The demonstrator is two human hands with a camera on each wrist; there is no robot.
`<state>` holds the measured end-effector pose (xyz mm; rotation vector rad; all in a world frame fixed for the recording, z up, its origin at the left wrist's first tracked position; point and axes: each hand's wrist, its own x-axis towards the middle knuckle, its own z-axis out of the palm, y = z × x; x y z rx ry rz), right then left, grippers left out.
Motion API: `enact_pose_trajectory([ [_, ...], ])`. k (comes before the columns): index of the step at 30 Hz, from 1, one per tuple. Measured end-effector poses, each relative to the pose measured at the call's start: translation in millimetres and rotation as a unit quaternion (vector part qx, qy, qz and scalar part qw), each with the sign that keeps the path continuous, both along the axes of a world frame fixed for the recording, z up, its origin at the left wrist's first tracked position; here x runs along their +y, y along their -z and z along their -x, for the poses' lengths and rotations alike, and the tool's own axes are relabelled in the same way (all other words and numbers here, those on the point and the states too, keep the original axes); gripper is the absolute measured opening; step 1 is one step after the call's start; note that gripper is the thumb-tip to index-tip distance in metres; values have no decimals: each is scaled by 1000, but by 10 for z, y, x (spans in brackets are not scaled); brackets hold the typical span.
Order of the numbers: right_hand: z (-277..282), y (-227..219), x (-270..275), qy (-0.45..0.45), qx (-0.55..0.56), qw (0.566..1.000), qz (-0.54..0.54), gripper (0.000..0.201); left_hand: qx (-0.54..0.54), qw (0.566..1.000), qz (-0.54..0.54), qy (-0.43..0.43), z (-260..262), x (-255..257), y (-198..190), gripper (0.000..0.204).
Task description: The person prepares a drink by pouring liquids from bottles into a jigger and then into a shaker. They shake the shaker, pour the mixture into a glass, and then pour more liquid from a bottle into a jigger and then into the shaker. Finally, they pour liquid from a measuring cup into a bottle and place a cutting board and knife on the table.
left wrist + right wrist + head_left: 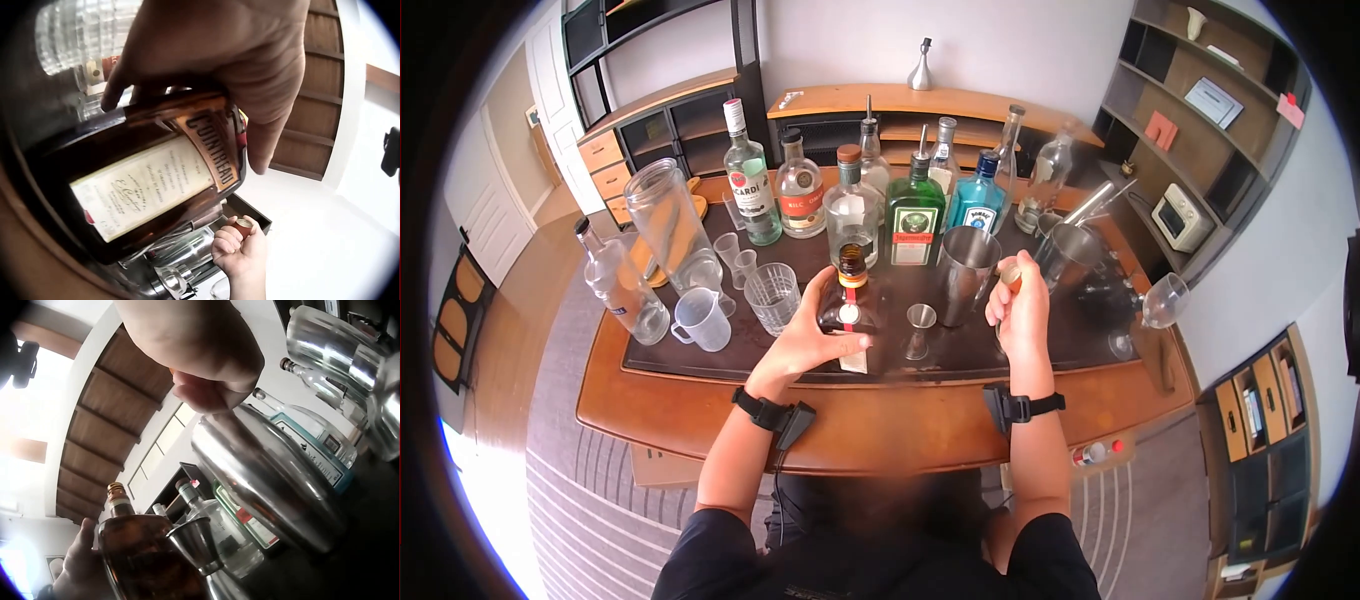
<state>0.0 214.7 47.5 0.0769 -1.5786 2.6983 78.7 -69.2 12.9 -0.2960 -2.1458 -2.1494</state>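
My left hand (pixel 802 348) grips a square brown Cointreau bottle (pixel 850 316) from its left side, thumb across the front. The bottle stands upright with its neck uncapped; its cream label (pixel 144 187) faces the left wrist camera. The right hand (pixel 1026 308) is raised over the table's right part, its curled fingers holding an orange bottle cap (pixel 242 227). Between the hands, a steel jigger (pixel 919 332) stands on the dark tabletop. A tall metal shaker tin (pixel 967 278) is just left of the right hand. In the right wrist view that hand hides most of the cap.
Behind stand several liquor bottles, among them a green Jägermeister (pixel 915 215) and a Bacardi (pixel 750 185). A cut-glass tumbler (pixel 772 300), a plastic measuring jug (pixel 702 322) and a large glass jar (pixel 670 222) stand left. On the right are a mixing tin (pixel 1068 258) and a stemmed glass (pixel 1164 300).
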Motion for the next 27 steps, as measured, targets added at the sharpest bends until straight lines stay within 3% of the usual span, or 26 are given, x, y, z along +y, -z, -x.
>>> enact_pose_trajectory([
  [3, 81, 112, 26, -14, -21, 1000, 9, 35, -41, 998, 32, 32, -12, -137, 123, 124],
  [9, 131, 218, 131, -27, -46, 998, 30, 37, -87, 992, -83, 47, -23, -32, 41, 116],
  [13, 110, 242, 123, -37, -64, 997, 17, 37, 9, 999, -25, 20, 52, -32, 198, 109],
  [16, 97, 258, 123, -45, -56, 997, 0, 37, 9, 999, -47, 17, 3, 67, 137, 109],
  [23, 103, 290, 160, -51, -53, 997, -25, 36, 67, 991, 79, -88, -124, 82, 104, 110],
  [27, 108, 293, 170, -41, -62, 997, -29, 35, 82, 944, 280, -152, -288, 142, -183, 107],
])
